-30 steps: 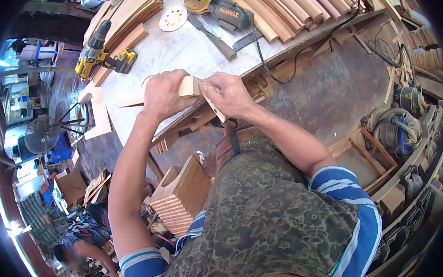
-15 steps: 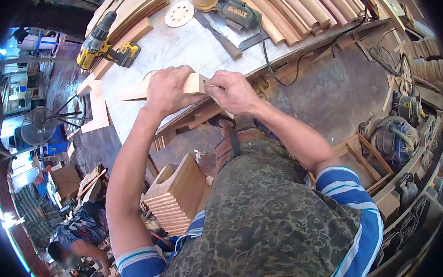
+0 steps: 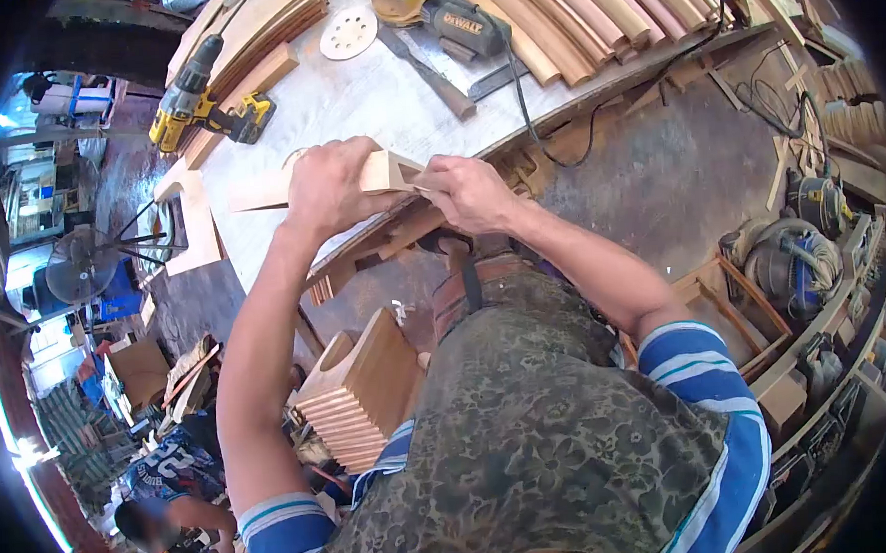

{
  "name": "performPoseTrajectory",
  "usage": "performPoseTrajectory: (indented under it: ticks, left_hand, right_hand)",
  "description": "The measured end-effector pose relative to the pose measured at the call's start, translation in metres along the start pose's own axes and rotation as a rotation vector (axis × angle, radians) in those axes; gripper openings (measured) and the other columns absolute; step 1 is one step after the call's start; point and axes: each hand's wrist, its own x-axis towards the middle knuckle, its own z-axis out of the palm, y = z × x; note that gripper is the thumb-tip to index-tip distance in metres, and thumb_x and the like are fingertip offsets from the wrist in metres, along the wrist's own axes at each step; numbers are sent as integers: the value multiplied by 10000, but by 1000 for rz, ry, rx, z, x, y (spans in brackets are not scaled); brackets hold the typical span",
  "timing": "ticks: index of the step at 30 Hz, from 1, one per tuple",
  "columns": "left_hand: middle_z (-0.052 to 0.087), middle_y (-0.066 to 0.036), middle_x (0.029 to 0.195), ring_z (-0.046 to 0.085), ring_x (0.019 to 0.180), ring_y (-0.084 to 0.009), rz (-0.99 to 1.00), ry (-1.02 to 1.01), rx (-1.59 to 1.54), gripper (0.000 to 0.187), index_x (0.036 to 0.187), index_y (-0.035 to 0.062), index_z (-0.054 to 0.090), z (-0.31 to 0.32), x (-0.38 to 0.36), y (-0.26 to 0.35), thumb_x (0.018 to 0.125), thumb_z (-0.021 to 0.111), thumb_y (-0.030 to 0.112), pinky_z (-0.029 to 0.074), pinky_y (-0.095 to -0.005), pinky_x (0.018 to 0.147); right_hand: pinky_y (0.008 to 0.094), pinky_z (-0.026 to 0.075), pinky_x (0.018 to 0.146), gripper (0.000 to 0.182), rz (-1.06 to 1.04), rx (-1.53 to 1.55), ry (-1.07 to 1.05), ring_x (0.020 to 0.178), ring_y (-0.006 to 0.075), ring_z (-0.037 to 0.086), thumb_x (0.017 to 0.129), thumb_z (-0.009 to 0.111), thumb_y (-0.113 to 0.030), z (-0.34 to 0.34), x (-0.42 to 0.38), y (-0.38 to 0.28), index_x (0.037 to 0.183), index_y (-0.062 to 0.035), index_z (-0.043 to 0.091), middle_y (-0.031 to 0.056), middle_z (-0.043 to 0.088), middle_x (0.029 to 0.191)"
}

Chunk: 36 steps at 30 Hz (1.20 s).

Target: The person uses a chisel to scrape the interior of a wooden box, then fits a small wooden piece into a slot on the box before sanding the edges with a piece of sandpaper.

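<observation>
My left hand (image 3: 333,185) is wrapped round a light wooden piece (image 3: 385,171) at the near edge of the pale worktable (image 3: 304,104). The piece reaches left past my wrist over the tabletop. At its right end, my right hand (image 3: 462,192) has its fingers pinched together on something thin and pale, too small to name. Beyond my hands lie a chisel-like tool (image 3: 430,74), a round sanding disc (image 3: 348,32) and a yellow and black DeWalt sander (image 3: 460,25).
A yellow drill (image 3: 197,109) lies at the table's left, near wood strips. Curved wooden pieces (image 3: 590,18) fill the far right. A power cord hangs over the edge. Stacked boards (image 3: 354,391) stand below left, a fan (image 3: 82,263) further left. Another person (image 3: 178,481) bends at lower left.
The wooden piece has tilted slightly, and its right end shows more beside my right fingers. My hands have barely shifted. The whole view has moved a little.
</observation>
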Motion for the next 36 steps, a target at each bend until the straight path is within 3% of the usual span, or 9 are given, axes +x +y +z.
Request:
performPoseTrajectory:
  ticks: [14,16,21,25,29,31,32,33,36]
  left_hand:
    - [716,-128,829,715,815,-338,48,47,4,502,943,97,643,2,0,1,709,890,466,568,-462,737]
    - [723,-153,970,699,956,-342,-67,-10,19,560,1062,89,640,-1,-2,6,712,899,442,547,-463,862]
    - [620,-188,1272,563,1231,-382,-82,140,-95,790,1314,69,562,-14,-26,-12,684,933,368,433,-487,1077]
    - [533,-200,1406,487,1341,-391,-270,514,77,953,1439,16,455,-1,-85,-72,686,949,329,377,-487,1163]
    - [531,-183,1417,503,1322,-353,-636,745,64,964,1449,-13,409,73,-133,-128,727,942,340,385,-475,1150]
    - [495,-225,1481,507,1332,-415,-709,634,-498,1102,1532,0,306,100,-133,-137,698,949,327,402,-501,1134]
    - [613,-242,1371,618,1203,-377,-818,711,-656,805,1438,2,475,110,-127,-136,797,879,273,487,-463,1022]
    - [613,-242,1371,618,1203,-377,-821,725,-671,805,1438,2,475,115,-125,-138,797,879,273,487,-463,1022]
    - [727,-200,885,718,884,-366,-880,789,-315,210,1110,18,718,111,-116,-136,945,664,135,543,-436,794]
  right_hand:
    - [488,554,797,180,236,13,-72,929,374,679,930,618,-166,-1,-14,-1,1024,-98,756,146,660,977]
    - [484,559,813,198,261,-220,-261,947,379,688,938,602,-168,-10,-19,0,1031,-110,768,157,673,1004]
    - [455,567,800,196,549,-120,-70,915,379,713,912,663,-183,-34,-84,35,1032,-82,780,187,721,1007]
    - [364,578,734,220,1025,376,190,786,239,738,907,679,-101,-92,-139,32,1088,12,729,119,738,949]
    - [364,617,735,340,1064,1012,521,804,237,737,865,681,-16,-115,-180,46,1199,42,647,135,718,938]
    - [373,629,740,363,990,1214,506,810,231,737,847,676,14,-123,-185,46,1207,32,637,135,720,957]
    - [404,641,732,397,970,1198,499,815,245,738,899,704,-38,-121,-186,50,1279,29,614,126,720,974]
    - [404,641,732,397,964,1180,490,815,245,738,899,704,-38,-121,-184,53,1279,29,614,126,720,974]
    - [464,652,672,479,920,1068,497,815,266,735,1010,687,-211,-132,-167,54,1410,14,552,95,711,965]
